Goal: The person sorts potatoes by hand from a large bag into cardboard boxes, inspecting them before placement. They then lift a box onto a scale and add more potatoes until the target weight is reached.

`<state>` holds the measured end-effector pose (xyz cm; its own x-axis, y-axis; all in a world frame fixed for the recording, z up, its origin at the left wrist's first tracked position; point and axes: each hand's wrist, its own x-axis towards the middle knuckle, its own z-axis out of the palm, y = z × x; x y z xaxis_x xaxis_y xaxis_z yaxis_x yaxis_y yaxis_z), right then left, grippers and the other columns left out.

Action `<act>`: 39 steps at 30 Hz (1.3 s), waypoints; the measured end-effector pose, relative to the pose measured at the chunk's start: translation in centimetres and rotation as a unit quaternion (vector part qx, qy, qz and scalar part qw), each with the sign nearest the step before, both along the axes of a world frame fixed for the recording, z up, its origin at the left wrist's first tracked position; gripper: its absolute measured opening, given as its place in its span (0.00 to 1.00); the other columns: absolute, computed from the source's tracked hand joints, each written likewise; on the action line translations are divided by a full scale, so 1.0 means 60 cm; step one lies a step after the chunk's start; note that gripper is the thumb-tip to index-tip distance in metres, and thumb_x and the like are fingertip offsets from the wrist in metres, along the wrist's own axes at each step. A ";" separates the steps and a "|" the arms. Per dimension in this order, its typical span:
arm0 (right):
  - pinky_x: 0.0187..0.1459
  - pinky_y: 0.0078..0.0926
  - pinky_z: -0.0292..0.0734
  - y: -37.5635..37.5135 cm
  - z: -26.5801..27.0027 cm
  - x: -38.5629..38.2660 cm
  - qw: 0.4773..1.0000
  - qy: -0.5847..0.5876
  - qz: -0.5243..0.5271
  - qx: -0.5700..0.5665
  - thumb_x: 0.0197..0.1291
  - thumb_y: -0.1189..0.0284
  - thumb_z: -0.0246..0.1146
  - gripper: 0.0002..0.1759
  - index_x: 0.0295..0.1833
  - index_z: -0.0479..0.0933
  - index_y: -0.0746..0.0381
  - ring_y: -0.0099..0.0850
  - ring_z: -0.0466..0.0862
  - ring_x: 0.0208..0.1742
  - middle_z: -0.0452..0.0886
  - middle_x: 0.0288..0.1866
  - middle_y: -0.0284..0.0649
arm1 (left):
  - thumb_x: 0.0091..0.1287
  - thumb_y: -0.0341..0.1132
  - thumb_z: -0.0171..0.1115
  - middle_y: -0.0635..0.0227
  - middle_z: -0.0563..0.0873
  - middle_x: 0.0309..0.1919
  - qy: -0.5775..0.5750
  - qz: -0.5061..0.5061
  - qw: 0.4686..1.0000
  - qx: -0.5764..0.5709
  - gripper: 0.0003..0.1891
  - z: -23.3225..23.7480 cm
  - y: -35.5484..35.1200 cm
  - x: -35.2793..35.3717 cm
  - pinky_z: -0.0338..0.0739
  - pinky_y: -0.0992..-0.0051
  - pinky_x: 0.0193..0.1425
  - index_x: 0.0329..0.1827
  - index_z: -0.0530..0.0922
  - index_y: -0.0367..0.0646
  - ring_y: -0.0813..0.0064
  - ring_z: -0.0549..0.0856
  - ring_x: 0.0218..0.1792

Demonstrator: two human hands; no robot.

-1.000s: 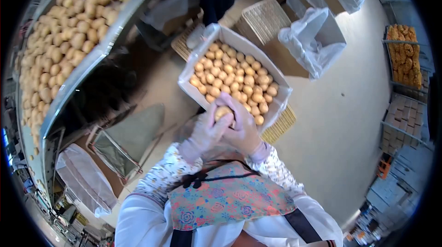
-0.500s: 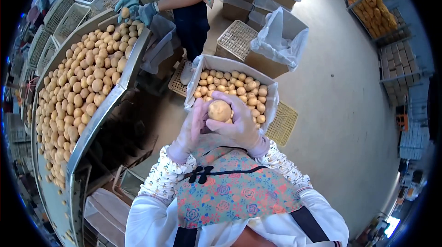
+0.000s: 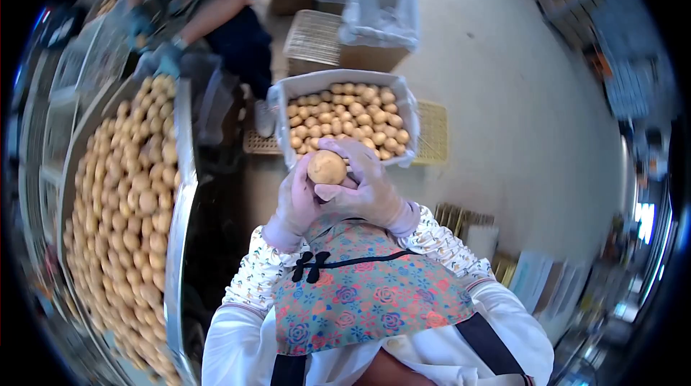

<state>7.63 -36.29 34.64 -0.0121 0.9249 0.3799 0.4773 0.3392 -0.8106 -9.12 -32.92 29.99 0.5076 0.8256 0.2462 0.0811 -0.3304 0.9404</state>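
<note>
Head view, looking down the person's chest: both gloved hands are raised together in front of a floral apron (image 3: 360, 292). The left hand (image 3: 297, 200) and right hand (image 3: 368, 190) cup one round, tan potato (image 3: 326, 167) between them. The fingers of both hands are curled around its lower half and pinch it from either side, so its top shows bare. The potato is held in the air, just in front of a lined box (image 3: 338, 77) that stands on the floor (image 3: 504, 134) and is nearly full of similar potatoes.

To the left, a long metal-edged surface (image 3: 180, 199) carries a thick heap of potatoes. At its far end a co-worker's gloved hand (image 3: 167, 61) rests near the heap. Behind the full box stand a woven basket (image 3: 313, 37) and a second box (image 3: 378, 55) lined with clear plastic.

The step in hand looks like checking the potato. To do it well, the grip should be light and even, and the fingers should roll the potato so that every side of the skin comes up into view. Holding it low over the box would mean that a slip drops it among the others and not on the floor
</note>
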 end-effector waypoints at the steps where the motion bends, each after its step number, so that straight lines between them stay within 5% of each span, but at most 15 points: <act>1: 0.63 0.42 0.71 -0.017 -0.004 0.001 0.995 0.076 -0.015 -0.057 0.48 0.61 0.77 0.38 0.65 0.74 0.64 0.48 0.79 0.57 0.81 0.57 0.50 | 0.65 0.27 0.71 0.54 0.83 0.55 0.013 -0.063 0.998 -0.007 0.31 0.002 0.012 0.008 0.81 0.68 0.60 0.69 0.67 0.34 0.62 0.86 0.53; 5: 0.65 0.39 0.73 -0.096 -0.070 0.024 0.974 0.158 -0.148 -0.067 0.50 0.64 0.73 0.38 0.67 0.71 0.65 0.48 0.78 0.63 0.77 0.62 0.53 | 0.79 0.33 0.52 0.60 0.78 0.61 -0.203 -0.242 0.787 -0.530 0.26 -0.014 0.000 0.071 0.82 0.72 0.58 0.77 0.59 0.37 0.68 0.83 0.57; 6: 0.63 0.40 0.74 -0.120 -0.079 0.034 0.977 0.094 -0.185 -0.052 0.52 0.64 0.72 0.36 0.65 0.71 0.65 0.47 0.79 0.62 0.79 0.60 0.52 | 0.82 0.39 0.46 0.61 0.80 0.59 -0.027 -0.266 0.881 -0.391 0.27 -0.064 0.001 0.083 0.83 0.76 0.50 0.80 0.57 0.39 0.74 0.84 0.52; 10: 0.54 0.34 0.80 -0.218 -0.094 0.066 0.937 0.097 -0.261 -0.208 0.60 0.64 0.69 0.28 0.62 0.72 0.64 0.35 0.82 0.54 0.82 0.53 0.44 | 0.82 0.44 0.46 0.63 0.87 0.43 0.083 -0.317 0.757 -0.565 0.23 -0.021 -0.039 0.157 0.81 0.78 0.41 0.71 0.70 0.38 0.76 0.86 0.38; 15: 0.35 0.24 0.80 -0.333 -0.159 0.124 0.655 0.647 -0.385 -0.059 0.70 0.64 0.60 0.19 0.62 0.72 0.59 0.24 0.80 0.33 0.78 0.39 0.34 | 0.79 0.43 0.51 0.60 0.87 0.40 0.118 -0.336 0.821 -0.445 0.22 -0.060 -0.017 0.191 0.80 0.74 0.51 0.68 0.72 0.37 0.71 0.86 0.40; 17: 0.36 0.23 0.81 -0.426 -0.246 0.159 0.701 0.569 -0.426 0.048 0.70 0.63 0.59 0.17 0.57 0.75 0.60 0.24 0.81 0.36 0.80 0.40 0.37 | 0.79 0.43 0.52 0.59 0.87 0.41 0.131 -0.344 0.829 -0.421 0.21 -0.099 0.009 0.208 0.80 0.72 0.52 0.67 0.72 0.38 0.70 0.86 0.40; 20: 0.22 0.24 0.68 -0.588 -0.319 0.280 0.419 0.742 -0.466 0.237 0.66 0.61 0.61 0.12 0.31 0.72 0.53 0.24 0.71 0.24 0.70 0.26 0.29 | 0.79 0.43 0.52 0.58 0.87 0.42 0.157 -0.309 0.836 -0.426 0.20 -0.122 0.025 0.234 0.81 0.72 0.53 0.66 0.73 0.40 0.68 0.87 0.41; 22: 0.32 0.23 0.71 -0.782 -0.213 0.394 0.634 0.564 -0.407 0.337 0.68 0.58 0.61 0.14 0.34 0.72 0.55 0.28 0.76 0.33 0.71 0.28 0.31 | 0.78 0.43 0.53 0.59 0.86 0.43 0.163 -0.294 0.835 -0.436 0.19 -0.134 0.019 0.250 0.82 0.74 0.52 0.64 0.74 0.41 0.69 0.87 0.43; 23: 0.43 0.35 0.79 -0.890 -0.180 0.484 0.503 0.595 -0.455 0.431 0.66 0.59 0.62 0.14 0.37 0.75 0.59 0.38 0.79 0.35 0.77 0.30 0.40 | 0.78 0.42 0.54 0.61 0.86 0.43 0.170 -0.285 0.834 -0.441 0.18 -0.133 0.011 0.259 0.84 0.74 0.51 0.63 0.75 0.42 0.71 0.87 0.44; 25: 0.48 0.38 0.80 -0.968 -0.050 0.552 0.400 0.564 -0.616 0.379 0.69 0.53 0.61 0.30 0.61 0.67 0.67 0.43 0.79 0.48 0.77 0.45 0.52 | 0.77 0.44 0.56 0.57 0.86 0.44 0.182 -0.272 0.847 -0.419 0.22 -0.157 -0.005 0.270 0.81 0.74 0.52 0.66 0.73 0.39 0.69 0.87 0.43; 28: 0.42 0.34 0.79 -1.000 -0.168 0.611 0.664 0.206 -0.710 0.110 0.65 0.61 0.67 0.26 0.61 0.69 0.63 0.37 0.80 0.39 0.78 0.39 0.43 | 0.78 0.44 0.55 0.59 0.85 0.48 0.210 -0.268 0.869 -0.359 0.23 -0.238 -0.010 0.258 0.80 0.75 0.53 0.66 0.72 0.35 0.72 0.85 0.47; 30: 0.36 0.29 0.78 -0.904 -0.167 0.622 0.680 -0.066 -0.688 -0.244 0.60 0.71 0.71 0.19 0.55 0.74 0.60 0.30 0.80 0.32 0.79 0.33 0.37 | 0.78 0.42 0.55 0.61 0.85 0.47 0.232 -0.223 0.884 -0.338 0.22 -0.261 -0.028 0.244 0.79 0.76 0.53 0.67 0.72 0.35 0.74 0.84 0.46; 31: 0.35 0.27 0.77 -0.851 -0.234 0.628 0.723 0.122 -0.649 -0.201 0.62 0.68 0.69 0.16 0.53 0.74 0.60 0.28 0.79 0.32 0.78 0.34 0.35 | 0.78 0.41 0.55 0.62 0.84 0.47 0.248 -0.196 0.890 -0.329 0.22 -0.272 -0.035 0.222 0.79 0.76 0.53 0.67 0.72 0.34 0.74 0.84 0.46; 33: 0.34 0.23 0.75 -0.704 -0.348 0.629 0.645 0.521 -0.552 -0.086 0.68 0.62 0.64 0.12 0.48 0.75 0.58 0.25 0.77 0.32 0.77 0.34 0.31 | 0.77 0.38 0.56 0.68 0.82 0.44 0.245 -0.165 0.896 -0.331 0.21 -0.316 -0.035 0.168 0.78 0.79 0.52 0.67 0.72 0.34 0.79 0.81 0.44; 39: 0.43 0.25 0.80 -0.340 -0.303 0.498 0.808 0.432 -0.255 -0.310 0.71 0.60 0.61 0.18 0.58 0.77 0.60 0.25 0.81 0.41 0.81 0.42 0.34 | 0.75 0.42 0.58 0.59 0.82 0.60 0.326 0.026 0.877 -0.352 0.27 -0.215 -0.133 0.073 0.75 0.72 0.63 0.72 0.70 0.36 0.71 0.80 0.60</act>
